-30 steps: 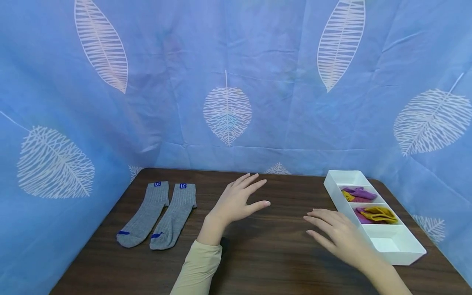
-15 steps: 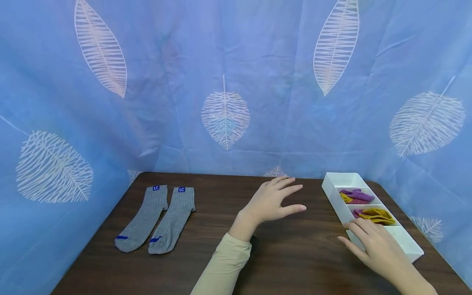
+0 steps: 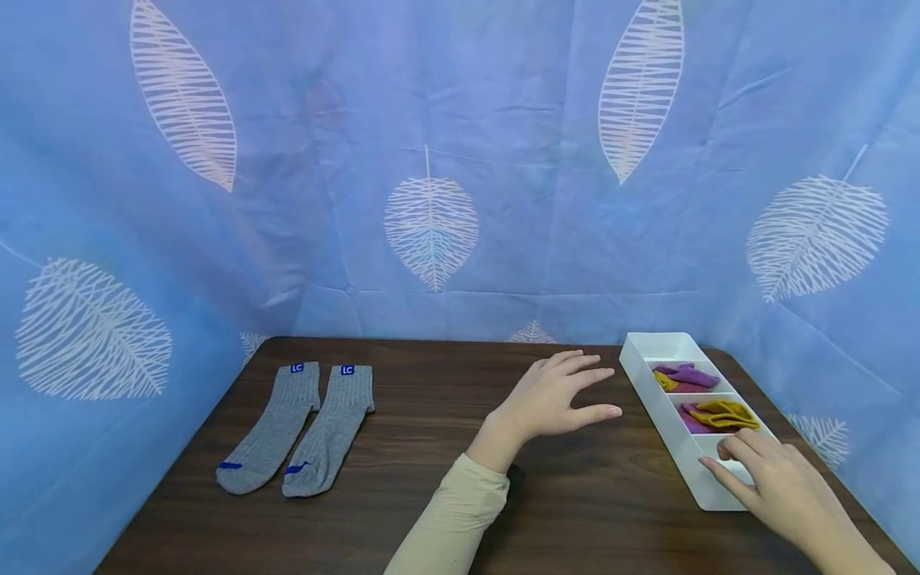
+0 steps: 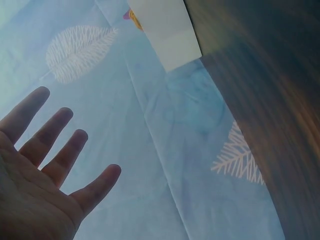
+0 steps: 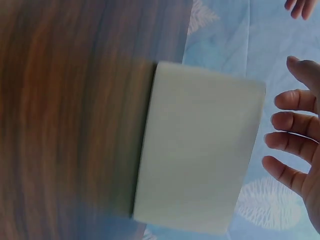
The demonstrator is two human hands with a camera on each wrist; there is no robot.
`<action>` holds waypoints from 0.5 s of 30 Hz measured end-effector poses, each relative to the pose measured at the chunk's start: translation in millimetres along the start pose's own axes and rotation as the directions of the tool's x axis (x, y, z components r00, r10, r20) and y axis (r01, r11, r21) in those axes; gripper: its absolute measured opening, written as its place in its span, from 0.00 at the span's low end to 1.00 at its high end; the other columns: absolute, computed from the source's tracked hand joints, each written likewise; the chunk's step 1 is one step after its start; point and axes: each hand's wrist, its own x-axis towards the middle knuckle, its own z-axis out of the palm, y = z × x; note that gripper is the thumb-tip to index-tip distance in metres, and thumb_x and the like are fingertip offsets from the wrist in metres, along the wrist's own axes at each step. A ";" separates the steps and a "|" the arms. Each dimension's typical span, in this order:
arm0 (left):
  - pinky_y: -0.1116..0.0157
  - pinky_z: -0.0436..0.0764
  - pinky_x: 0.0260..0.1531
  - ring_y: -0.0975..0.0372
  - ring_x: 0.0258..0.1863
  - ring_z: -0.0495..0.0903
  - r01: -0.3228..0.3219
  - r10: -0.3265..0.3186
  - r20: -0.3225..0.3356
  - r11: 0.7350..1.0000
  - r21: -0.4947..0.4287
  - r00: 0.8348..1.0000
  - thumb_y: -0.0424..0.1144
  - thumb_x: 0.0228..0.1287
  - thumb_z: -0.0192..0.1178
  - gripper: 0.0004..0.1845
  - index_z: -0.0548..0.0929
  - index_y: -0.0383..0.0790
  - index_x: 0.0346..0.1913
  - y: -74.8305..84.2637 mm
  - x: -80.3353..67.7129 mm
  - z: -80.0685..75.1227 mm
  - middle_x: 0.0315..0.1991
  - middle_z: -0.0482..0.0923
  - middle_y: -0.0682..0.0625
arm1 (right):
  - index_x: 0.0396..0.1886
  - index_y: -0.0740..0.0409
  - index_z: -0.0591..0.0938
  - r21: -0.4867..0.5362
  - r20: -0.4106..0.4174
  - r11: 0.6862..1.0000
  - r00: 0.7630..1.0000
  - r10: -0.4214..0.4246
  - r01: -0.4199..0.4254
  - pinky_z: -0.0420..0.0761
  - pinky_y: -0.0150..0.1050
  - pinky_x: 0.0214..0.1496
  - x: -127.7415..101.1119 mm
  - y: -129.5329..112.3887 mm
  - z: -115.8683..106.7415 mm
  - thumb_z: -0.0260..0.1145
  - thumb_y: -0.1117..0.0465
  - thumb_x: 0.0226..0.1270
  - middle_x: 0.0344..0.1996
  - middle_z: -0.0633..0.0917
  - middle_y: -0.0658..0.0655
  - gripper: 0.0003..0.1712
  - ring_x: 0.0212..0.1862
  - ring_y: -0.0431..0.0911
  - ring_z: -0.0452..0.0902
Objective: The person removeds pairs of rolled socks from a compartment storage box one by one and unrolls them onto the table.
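A long white divided box (image 3: 657,423) stands at the table's right side. My right hand (image 3: 779,487) hovers over its nearest compartment, thumb and fingers loosely bent with nothing between them; in the right wrist view the fingers (image 5: 290,120) are beyond the box's end wall (image 5: 200,150). My left hand (image 3: 549,403) is held above the table left of the box, fingers spread and holding nothing. Two middle compartments carry soft folded cloth: one purple, yellow and dark pink bundle (image 3: 688,377), one mustard and purple bundle (image 3: 722,415). The nearest compartment is partly hidden by my right hand.
Two grey ribbed socks with blue tags, a left one (image 3: 271,431) and a right one (image 3: 332,431), lie flat side by side on the left of the dark wooden table (image 3: 424,383). A blue leaf-patterned curtain (image 3: 503,239) rises behind the table and along its sides.
Both hands have moved to the right. My right hand has gone from beside the box to over its nearest compartment. The grey socks and folded cloths lie as before.
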 end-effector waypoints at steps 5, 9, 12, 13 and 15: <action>0.54 0.68 0.68 0.63 0.75 0.59 0.002 -0.002 0.014 1.000 0.002 1.000 0.72 0.65 0.45 0.33 0.67 0.66 0.70 4.8 6.0 2.6 0.73 0.63 0.61 | 0.21 0.45 0.73 -0.031 0.056 0.997 0.996 0.070 -0.068 0.61 0.33 0.22 -4.7 9.5 -2.6 0.76 0.44 0.49 0.20 0.70 0.41 0.20 0.23 0.32 0.57; 0.55 0.67 0.69 0.63 0.74 0.59 0.003 -0.003 0.023 1.000 0.004 1.000 0.72 0.65 0.44 0.33 0.67 0.67 0.70 8.7 11.6 4.1 0.73 0.63 0.62 | 0.20 0.43 0.68 -0.050 0.122 0.990 0.983 0.138 -0.133 0.55 0.30 0.24 -9.0 12.0 -1.7 0.77 0.46 0.48 0.20 0.64 0.41 0.23 0.23 0.31 0.51; 0.56 0.68 0.68 0.64 0.72 0.62 -0.007 0.007 0.014 1.000 0.020 1.000 0.72 0.65 0.44 0.33 0.68 0.67 0.70 11.8 15.9 6.9 0.72 0.64 0.63 | 0.19 0.42 0.66 -0.025 0.140 0.986 0.976 0.165 -0.163 0.53 0.29 0.24 -13.3 12.4 0.1 0.78 0.47 0.47 0.20 0.62 0.41 0.25 0.22 0.30 0.49; 0.57 0.68 0.68 0.64 0.72 0.63 -0.012 0.011 0.010 1.000 0.026 1.000 0.72 0.65 0.44 0.33 0.68 0.66 0.69 13.0 17.4 8.2 0.71 0.65 0.63 | 0.19 0.42 0.65 -0.013 0.142 0.985 0.975 0.169 -0.169 0.53 0.28 0.24 -14.8 12.2 0.9 0.78 0.47 0.46 0.20 0.62 0.41 0.25 0.22 0.29 0.48; 0.58 0.69 0.67 0.65 0.70 0.65 -0.020 0.020 0.002 0.999 0.043 1.000 0.72 0.65 0.44 0.32 0.70 0.66 0.69 15.2 20.6 11.6 0.69 0.67 0.63 | 0.18 0.41 0.65 0.001 0.152 0.983 0.972 0.182 -0.184 0.52 0.28 0.24 -17.3 11.9 2.7 0.78 0.48 0.46 0.20 0.61 0.42 0.26 0.22 0.29 0.48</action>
